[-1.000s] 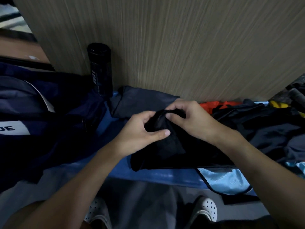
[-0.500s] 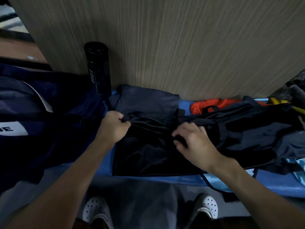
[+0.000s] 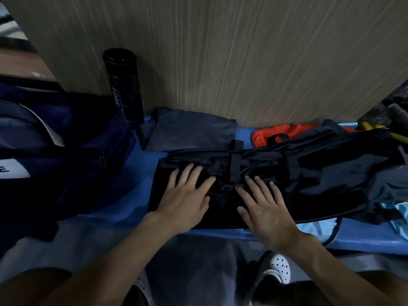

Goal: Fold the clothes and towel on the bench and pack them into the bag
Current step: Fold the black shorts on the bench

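Note:
A black garment (image 3: 309, 184) lies spread across the blue bench (image 3: 136, 173). My left hand (image 3: 187, 195) presses flat on its left part, fingers straight. Beside it, my right hand (image 3: 262, 206) presses flat on the middle of the same garment. Behind it lies a folded dark grey garment (image 3: 189, 129) against the wall. An orange garment (image 3: 280, 133) peeks out at the back right. A light blue cloth (image 3: 320, 230) hangs over the bench's front edge. The navy bag (image 3: 44, 140) sits at the left end.
A black bottle (image 3: 123, 85) stands against the wooden wall next to the bag. More dark clothes (image 3: 388, 186) pile up at the right end, with a yellow item (image 3: 375, 127) behind. White perforated shoe (image 3: 278, 268) on the grey floor below.
Both hands let go of the bunched black fabric, which now lies spread out. The hands went from pinching its edges to pressing flat on it.

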